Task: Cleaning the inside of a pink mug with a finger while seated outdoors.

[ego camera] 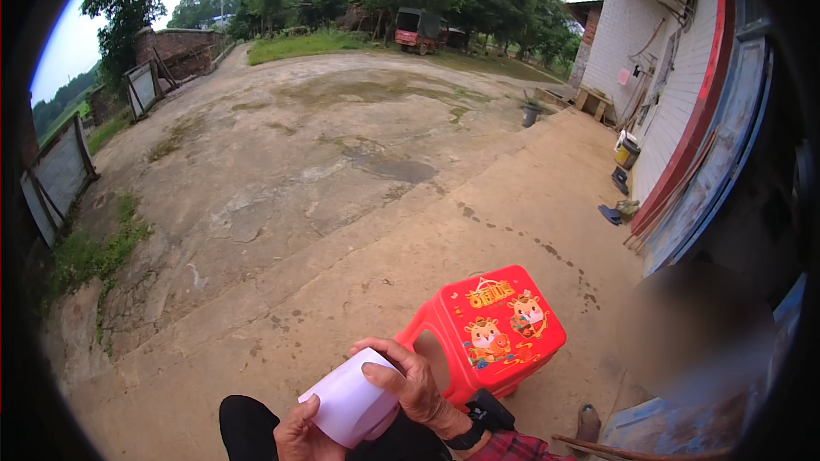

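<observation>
Low in the head view, both hands hold a white cylindrical roll (pixel 353 394), apparently of paper. My left hand (pixel 304 432) grips its lower left end, thumb along the edge. My right hand (pixel 413 381) wraps the upper right end, with its thumb lying on the white surface. The fingers beneath the roll are hidden. A black band with a dark device is on my right wrist. Just beyond my right hand stands a red plastic stool (pixel 506 326), its top printed with cartoon animals and writing.
A blurred patch (pixel 695 333) covers something at the right, beside a blue wooden door (pixel 711 153). A stick (pixel 634 449) lies low at the right. Slippers (pixel 612 214) and a yellow-and-black bucket (pixel 626 150) sit along the wall. A red three-wheeled vehicle (pixel 416 32) stands far across the concrete yard (pixel 288 173).
</observation>
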`<move>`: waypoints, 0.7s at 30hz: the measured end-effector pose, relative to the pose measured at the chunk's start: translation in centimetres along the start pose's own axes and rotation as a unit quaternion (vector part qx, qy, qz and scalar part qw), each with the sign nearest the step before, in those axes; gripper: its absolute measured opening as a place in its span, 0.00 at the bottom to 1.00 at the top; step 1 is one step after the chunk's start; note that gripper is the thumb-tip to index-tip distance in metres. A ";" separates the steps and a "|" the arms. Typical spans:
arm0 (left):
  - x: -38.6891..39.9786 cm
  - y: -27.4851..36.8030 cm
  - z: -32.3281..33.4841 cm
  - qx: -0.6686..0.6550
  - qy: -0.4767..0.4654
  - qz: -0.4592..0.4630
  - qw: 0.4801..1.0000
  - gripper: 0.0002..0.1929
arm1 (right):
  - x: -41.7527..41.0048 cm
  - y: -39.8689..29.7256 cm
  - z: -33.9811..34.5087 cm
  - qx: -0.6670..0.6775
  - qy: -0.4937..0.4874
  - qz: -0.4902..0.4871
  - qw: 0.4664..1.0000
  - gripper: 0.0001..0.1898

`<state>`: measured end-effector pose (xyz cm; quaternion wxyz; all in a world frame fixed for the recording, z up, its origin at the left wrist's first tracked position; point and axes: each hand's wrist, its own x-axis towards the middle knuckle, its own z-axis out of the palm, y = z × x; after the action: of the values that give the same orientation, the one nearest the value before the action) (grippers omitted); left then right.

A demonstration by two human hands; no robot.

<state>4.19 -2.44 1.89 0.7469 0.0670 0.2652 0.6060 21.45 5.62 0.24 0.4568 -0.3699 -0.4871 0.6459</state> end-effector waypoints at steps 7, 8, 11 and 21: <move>0.2 0.2 -0.7 -0.065 -0.019 -0.062 0.996 0.27 | -0.3 0.1 0.2 -0.078 -0.003 -0.069 0.995 0.23; 0.2 0.2 -0.6 -0.067 -0.016 -0.069 0.995 0.27 | -0.3 0.2 0.2 -0.076 -0.008 -0.077 0.994 0.23; 0.3 0.2 -0.7 -0.064 -0.023 -0.084 0.994 0.27 | -0.4 -0.4 0.4 -0.074 -0.001 -0.058 0.996 0.25; -0.5 0.1 0.4 0.001 0.041 -0.069 0.997 0.26 | -0.2 -0.1 -0.1 -0.042 -0.021 -0.037 0.998 0.26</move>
<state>4.23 -2.80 2.48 0.7755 0.0241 0.3003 0.5549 21.61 5.50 0.36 0.4542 -0.3564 -0.5369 0.6151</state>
